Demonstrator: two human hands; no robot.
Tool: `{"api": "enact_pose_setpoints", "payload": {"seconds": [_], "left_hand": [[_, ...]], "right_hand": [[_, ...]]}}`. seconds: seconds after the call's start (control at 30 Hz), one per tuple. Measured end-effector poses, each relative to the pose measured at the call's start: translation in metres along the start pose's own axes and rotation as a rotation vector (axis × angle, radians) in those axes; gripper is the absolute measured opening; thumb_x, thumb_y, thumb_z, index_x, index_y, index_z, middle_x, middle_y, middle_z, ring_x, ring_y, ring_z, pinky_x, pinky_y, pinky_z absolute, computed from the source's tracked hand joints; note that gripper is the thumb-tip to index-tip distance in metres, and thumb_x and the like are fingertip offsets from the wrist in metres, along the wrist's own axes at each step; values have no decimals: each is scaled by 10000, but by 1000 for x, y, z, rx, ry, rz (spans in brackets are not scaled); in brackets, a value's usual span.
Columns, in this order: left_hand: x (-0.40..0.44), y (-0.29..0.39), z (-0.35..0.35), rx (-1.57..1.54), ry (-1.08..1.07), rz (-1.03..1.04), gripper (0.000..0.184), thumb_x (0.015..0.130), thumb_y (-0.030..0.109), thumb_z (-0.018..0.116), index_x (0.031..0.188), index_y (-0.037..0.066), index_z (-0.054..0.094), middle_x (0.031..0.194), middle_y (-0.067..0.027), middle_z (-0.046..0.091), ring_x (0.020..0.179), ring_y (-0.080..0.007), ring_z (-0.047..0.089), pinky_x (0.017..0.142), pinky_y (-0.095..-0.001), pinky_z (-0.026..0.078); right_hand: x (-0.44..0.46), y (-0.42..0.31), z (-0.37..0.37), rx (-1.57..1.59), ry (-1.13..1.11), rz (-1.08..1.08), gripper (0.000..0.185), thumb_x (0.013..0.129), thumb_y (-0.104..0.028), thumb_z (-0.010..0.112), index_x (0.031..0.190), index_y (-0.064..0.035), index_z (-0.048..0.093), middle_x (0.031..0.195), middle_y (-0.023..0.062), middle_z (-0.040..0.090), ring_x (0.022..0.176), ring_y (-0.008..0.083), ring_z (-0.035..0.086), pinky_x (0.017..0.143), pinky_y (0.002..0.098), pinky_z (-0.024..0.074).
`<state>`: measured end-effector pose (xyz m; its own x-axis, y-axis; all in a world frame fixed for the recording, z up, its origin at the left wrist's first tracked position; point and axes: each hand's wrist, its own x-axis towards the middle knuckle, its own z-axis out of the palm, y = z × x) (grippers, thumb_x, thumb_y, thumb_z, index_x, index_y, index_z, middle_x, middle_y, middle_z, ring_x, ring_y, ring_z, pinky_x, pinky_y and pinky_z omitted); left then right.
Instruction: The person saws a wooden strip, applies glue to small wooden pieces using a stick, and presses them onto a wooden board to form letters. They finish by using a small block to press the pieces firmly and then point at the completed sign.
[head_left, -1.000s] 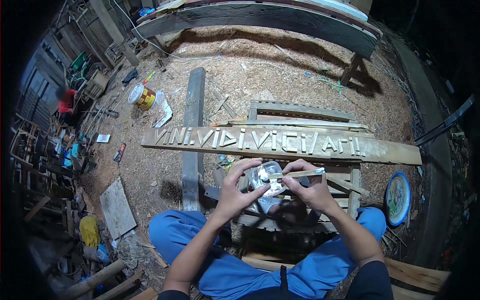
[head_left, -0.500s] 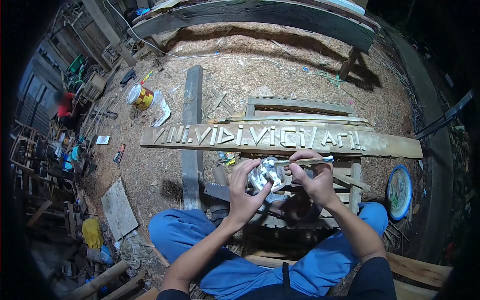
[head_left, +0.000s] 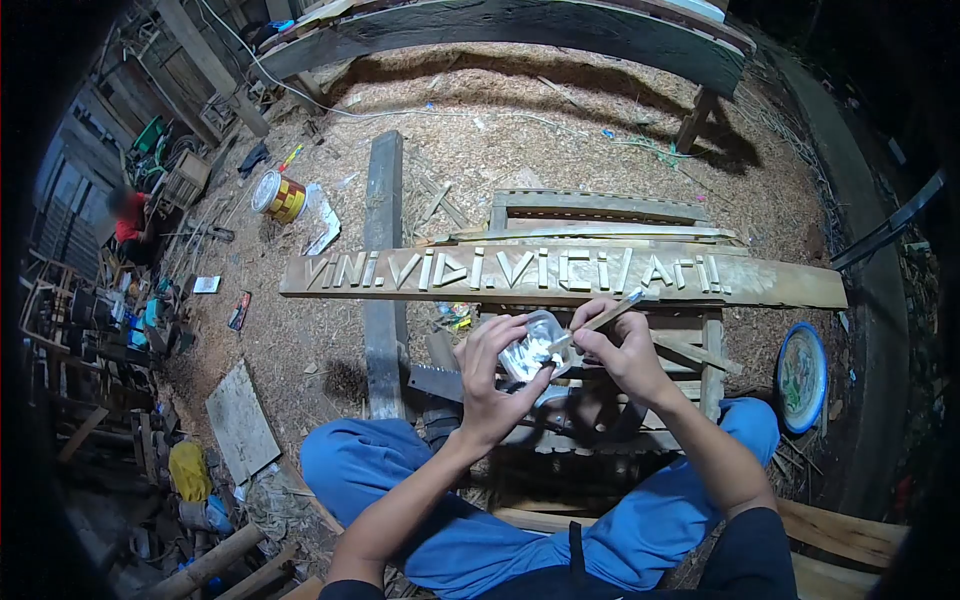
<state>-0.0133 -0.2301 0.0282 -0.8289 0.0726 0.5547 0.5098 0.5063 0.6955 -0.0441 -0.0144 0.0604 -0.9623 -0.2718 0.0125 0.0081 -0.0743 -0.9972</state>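
Observation:
A clear plastic tub (head_left: 536, 346) with white paste in it is held by my left hand (head_left: 492, 385), its fingers and thumb round the sides. My right hand (head_left: 625, 355) pinches a thin wooden stick (head_left: 602, 318); one end dips into the tub, and the upper end carries a white smear. Just beyond both hands lies a long wooden board (head_left: 440, 285) bearing raised letters made of pale wood strips, reading roughly "ViNi.ViDi.ViCi/Ari!!".
A grey beam (head_left: 383, 200) crosses under the board. A saw (head_left: 436, 381) lies left of my left hand. A blue-rimmed basin (head_left: 803, 378) is at right, a paint bucket (head_left: 279, 197) at upper left. A person in red (head_left: 128, 217) is at far left.
The stick has tilted more steeply, its upper end swinging up and its lower end moving down into the tub. The tub has tipped slightly in my left hand.

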Motion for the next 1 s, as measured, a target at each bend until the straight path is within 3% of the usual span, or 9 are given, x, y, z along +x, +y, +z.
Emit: {"api": "enact_pose_setpoints", "payload": {"seconds": [0.37, 0.53, 1.0], "left_hand": [[-4, 0, 2, -33, -2, -6, 658, 695, 87, 885, 1296, 63, 617, 1358, -132, 679, 1307, -315, 602, 1141, -443, 381], [-4, -2, -1, -47, -12, -23, 646, 724, 124, 894, 1302, 56, 614, 1357, -141, 676, 1307, -319, 602, 1143, -448, 381], [-3, 1, -1, -19, -27, -19, 624, 730, 143, 892, 1286, 57, 621, 1345, -140, 682, 1294, -308, 611, 1137, -441, 375]], "right_hand": [[2, -5, 7, 142, 31, 20, 138, 985, -113, 683, 1050, 2, 645, 908, 35, 667, 861, 105, 645, 799, 281, 518], [1, 5, 0, 125, -69, 15, 192, 1016, -183, 679, 1090, -10, 640, 906, 32, 673, 830, 96, 623, 762, 270, 483], [2, 6, -5, 148, -25, 43, 179, 1010, -202, 668, 1068, -40, 621, 905, 20, 631, 843, 93, 609, 756, 261, 473]]}}
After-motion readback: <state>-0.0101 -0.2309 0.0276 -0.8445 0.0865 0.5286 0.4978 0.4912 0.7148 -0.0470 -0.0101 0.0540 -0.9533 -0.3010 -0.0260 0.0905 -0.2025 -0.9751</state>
